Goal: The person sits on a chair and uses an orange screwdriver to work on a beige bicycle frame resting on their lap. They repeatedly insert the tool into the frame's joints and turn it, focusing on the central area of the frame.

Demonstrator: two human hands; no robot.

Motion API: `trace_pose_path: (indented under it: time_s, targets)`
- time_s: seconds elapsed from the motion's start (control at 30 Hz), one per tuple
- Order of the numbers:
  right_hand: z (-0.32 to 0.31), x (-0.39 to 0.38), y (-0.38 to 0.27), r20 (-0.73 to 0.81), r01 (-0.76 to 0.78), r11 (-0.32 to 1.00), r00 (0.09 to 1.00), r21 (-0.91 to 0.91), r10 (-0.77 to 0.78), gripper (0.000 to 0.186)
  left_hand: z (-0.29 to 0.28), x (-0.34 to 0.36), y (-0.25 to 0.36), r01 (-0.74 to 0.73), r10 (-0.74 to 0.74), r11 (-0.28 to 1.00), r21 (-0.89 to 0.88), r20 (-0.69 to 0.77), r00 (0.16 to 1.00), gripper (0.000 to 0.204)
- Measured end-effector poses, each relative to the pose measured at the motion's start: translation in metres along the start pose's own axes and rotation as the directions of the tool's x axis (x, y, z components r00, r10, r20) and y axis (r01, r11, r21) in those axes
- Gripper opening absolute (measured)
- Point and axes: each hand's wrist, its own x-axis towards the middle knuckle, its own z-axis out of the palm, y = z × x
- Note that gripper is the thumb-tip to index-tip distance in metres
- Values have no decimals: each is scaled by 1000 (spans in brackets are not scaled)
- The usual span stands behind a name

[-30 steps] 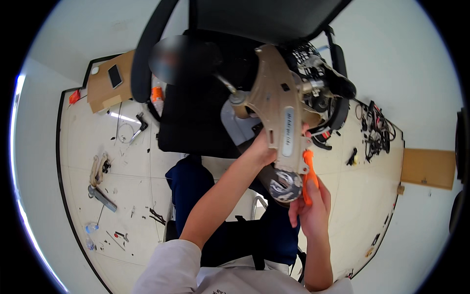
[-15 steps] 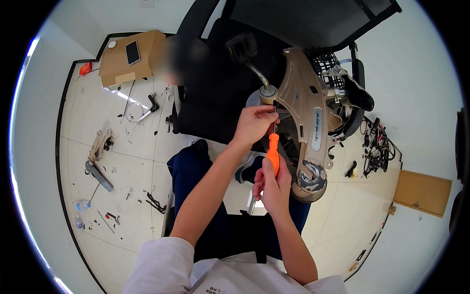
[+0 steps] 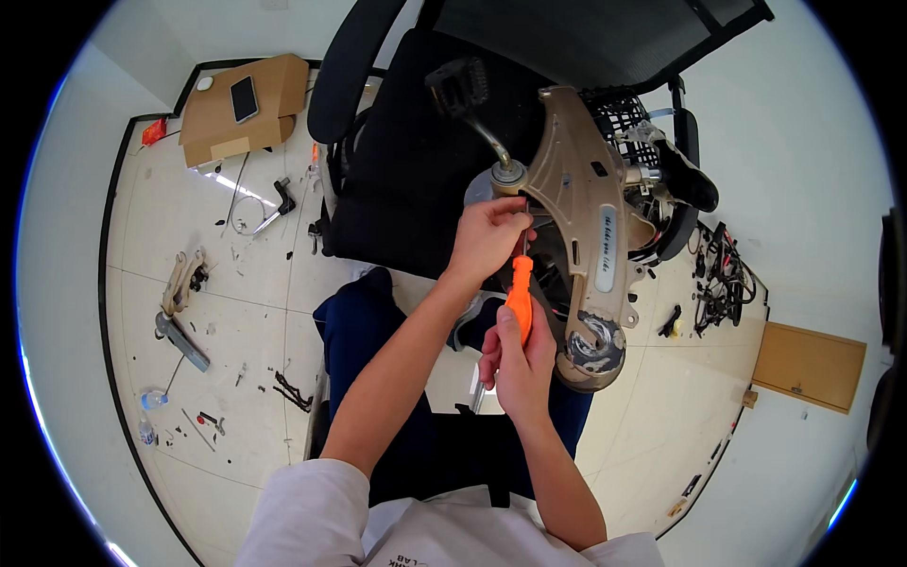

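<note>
My right hand (image 3: 525, 364) is wrapped round the orange handle of a screwdriver (image 3: 521, 293), its shaft pointing up and away from me. My left hand (image 3: 489, 236) pinches near the far end of the shaft, close against the frame. What the tip touches is hidden behind my fingers. The worn, beige bike frame (image 3: 567, 180) rests on a black office chair, reaching toward my legs. Just beyond my left fingertips, a crank arm with a black pedal (image 3: 458, 87) sticks out of the frame.
The black chair (image 3: 397, 189) stands in front of me, with a black basket (image 3: 616, 115) behind the frame. Cardboard (image 3: 274, 85) with a phone (image 3: 244, 98) lies at the far left. A brake lever (image 3: 285, 197) and several small parts lie on the left floor; tangled cables (image 3: 726, 288) lie right.
The whole view has shifted slightly, and the chair's left armrest now shows where a blurred patch was. Both hands keep their hold on the screwdriver, with little visible movement.
</note>
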Motion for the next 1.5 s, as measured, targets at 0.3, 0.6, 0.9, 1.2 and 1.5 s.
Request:
trace_pose_path:
  time_s: [0.3, 0.6, 0.9, 1.2, 1.5]
  targets:
    - [-3, 0, 1, -3, 3, 1000, 1000, 2, -3, 43, -1, 2, -3, 3, -3, 1000, 16, 8, 1000, 38]
    - [1, 1, 4, -15, -2, 1000, 1000, 16, 2, 44, -2, 1, -2, -3, 2, 1000, 8, 51, 999, 39]
    - [-4, 6, 7, 28, -19, 996, 999, 89, 17, 44, -2, 3, -7, -43, 40, 996, 74, 50, 998, 38]
    - [-5, 11, 18, 93, -127, 923, 991, 363, 100, 38, 1, -3, 9, 53, -62, 972, 229, 32, 998, 32]
    - [25, 8, 25, -102, 40, 983, 995, 178, -22, 30, 2, -6, 8, 115, -117, 993, 26, 91, 989, 22]
